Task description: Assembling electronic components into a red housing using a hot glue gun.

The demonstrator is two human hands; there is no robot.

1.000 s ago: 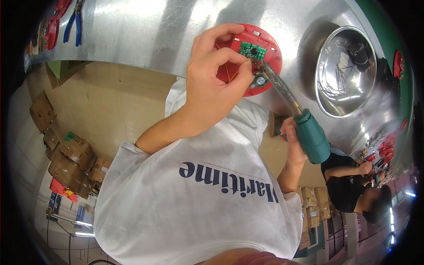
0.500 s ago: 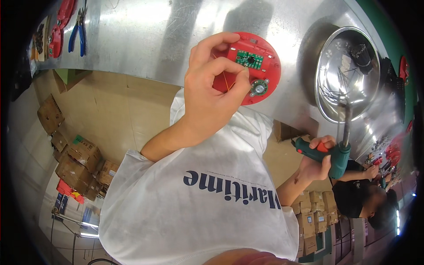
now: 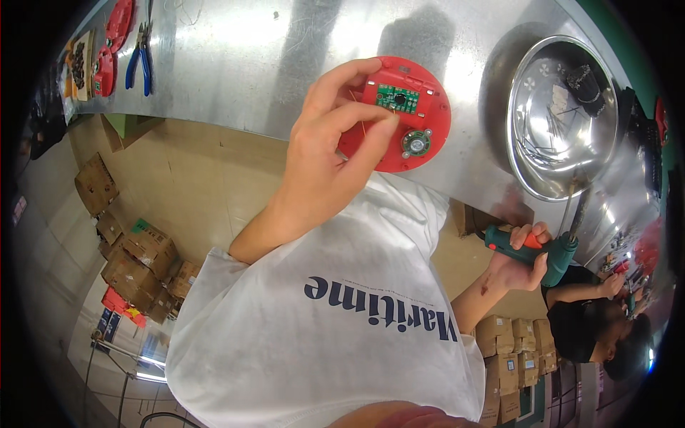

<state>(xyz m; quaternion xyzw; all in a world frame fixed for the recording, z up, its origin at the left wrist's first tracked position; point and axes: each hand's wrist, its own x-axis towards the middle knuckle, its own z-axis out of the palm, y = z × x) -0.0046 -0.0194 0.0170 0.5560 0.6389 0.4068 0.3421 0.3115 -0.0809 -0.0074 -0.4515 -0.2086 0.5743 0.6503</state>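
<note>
A round red plastic housing point(image 3: 437, 139) lies on the metal table with its inner side up. It bears a green circuit board point(image 3: 397, 98) and, below that, a small round speaker point(image 3: 416, 143). My left hand point(image 3: 325, 139) reaches over its left side. One finger rests on the upper rim, while thumb and another finger pinch a thin wire point(image 3: 364, 129) at the board's lower edge. Off to the right, my right hand point(image 3: 519, 265) grips a green pistol-shaped soldering gun point(image 3: 563, 258) with a red trigger. Its metal barrel points up at the steel bowl's lower rim.
A shiny steel bowl point(image 3: 521, 153) at the right contains a dark mesh-like piece and thin wire pieces. Blue-handled pliers point(image 3: 138, 65) and more red housings point(image 3: 105, 71) lie far left. Cardboard boxes point(image 3: 139, 264) stand on the floor. Another person point(image 3: 581, 314) sits at the right.
The soldering gun has shifted slightly right, and its tip has dropped from inside the bowl's outline toward the lower rim. My left hand keeps its pinch; the view has shifted a little.
</note>
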